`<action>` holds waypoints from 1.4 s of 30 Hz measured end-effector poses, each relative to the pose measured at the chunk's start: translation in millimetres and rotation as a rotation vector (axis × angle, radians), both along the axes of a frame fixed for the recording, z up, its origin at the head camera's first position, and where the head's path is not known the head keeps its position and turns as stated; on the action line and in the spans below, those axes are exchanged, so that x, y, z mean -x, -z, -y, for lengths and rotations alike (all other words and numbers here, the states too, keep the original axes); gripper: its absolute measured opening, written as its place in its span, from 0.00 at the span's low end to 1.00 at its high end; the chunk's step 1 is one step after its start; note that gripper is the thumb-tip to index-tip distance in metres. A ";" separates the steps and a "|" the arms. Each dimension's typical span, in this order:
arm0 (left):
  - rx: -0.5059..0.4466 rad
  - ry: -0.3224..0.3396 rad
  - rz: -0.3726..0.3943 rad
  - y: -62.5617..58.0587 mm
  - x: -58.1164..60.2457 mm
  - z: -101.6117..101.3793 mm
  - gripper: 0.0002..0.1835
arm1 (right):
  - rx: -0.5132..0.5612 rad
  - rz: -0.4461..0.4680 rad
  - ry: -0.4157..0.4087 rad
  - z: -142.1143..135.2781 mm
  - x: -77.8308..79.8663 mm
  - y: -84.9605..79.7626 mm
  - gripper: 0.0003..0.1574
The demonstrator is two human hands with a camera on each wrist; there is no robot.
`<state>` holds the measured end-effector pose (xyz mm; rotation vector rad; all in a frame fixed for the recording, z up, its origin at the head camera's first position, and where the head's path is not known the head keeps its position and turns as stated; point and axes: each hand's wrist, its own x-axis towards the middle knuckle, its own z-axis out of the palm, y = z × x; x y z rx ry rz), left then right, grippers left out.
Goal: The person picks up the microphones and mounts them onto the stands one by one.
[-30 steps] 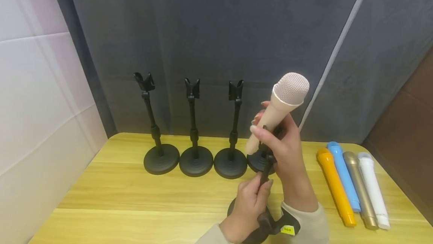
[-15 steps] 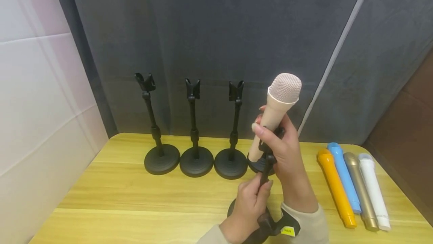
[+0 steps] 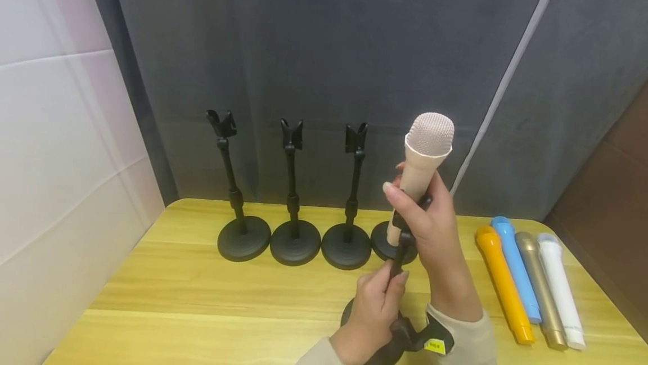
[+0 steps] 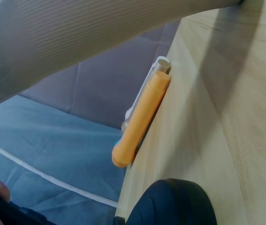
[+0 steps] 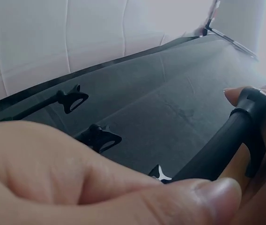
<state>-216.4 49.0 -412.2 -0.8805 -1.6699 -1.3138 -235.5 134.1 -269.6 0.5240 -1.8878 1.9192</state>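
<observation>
My left hand [image 3: 372, 303] grips the pole of a black tabletop microphone stand [image 3: 399, 261] near the front of the table. Behind its wrist, part of the round base shows. My right hand [image 3: 432, 221] holds a beige microphone [image 3: 417, 176] at the stand's clip, head up and slightly tilted to the right. The thumb lies across the handle and partly hides the clip, so how deep the handle sits cannot be told. In the right wrist view, the left thumb [image 5: 208, 199] presses beside the pole [image 5: 217, 145], and right-hand fingers wrap the clip [image 5: 251, 105].
Black microphone stands [image 3: 243, 238] line the back of the wooden table [image 3: 192, 303], one partly behind the beige microphone. On the right lie an orange microphone [image 3: 506, 286], a blue one [image 3: 516, 269], a gold one [image 3: 541, 292] and a white one [image 3: 562, 292]. A grey curtain [image 3: 314, 44] hangs behind.
The beige microphone has swung more upright, and its tail end has moved down and to the right. The right hand has turned slightly with it. My left hand keeps its grip on the pole.
</observation>
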 end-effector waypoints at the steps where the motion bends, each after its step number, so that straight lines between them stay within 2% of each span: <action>1: -0.002 -0.004 0.000 0.0 0.1 -0.1 0.18 | -0.003 0.002 0.001 0.0 0.2 -0.1 0.22; 17: -0.012 -0.021 0.016 0.7 -1.0 -0.6 0.18 | -0.031 -0.007 0.048 0.4 1.1 -0.7 0.17; 21: -0.010 -0.018 0.022 -0.1 -1.5 -0.6 0.18 | -0.029 -0.015 0.033 0.0 1.3 -0.6 0.15; 29: -0.016 -0.041 0.003 -1.6 -0.9 -0.7 0.19 | 0.027 -0.091 -0.045 2.4 3.1 0.1 0.10; 36: -0.016 -0.042 -0.011 -2.6 1.3 -0.5 0.19 | 0.043 -0.032 -0.063 4.4 1.6 -0.9 0.07; 42: -0.018 -0.052 -0.009 -1.5 1.3 -0.9 0.19 | 0.057 -0.031 -0.076 4.4 1.9 0.0 0.07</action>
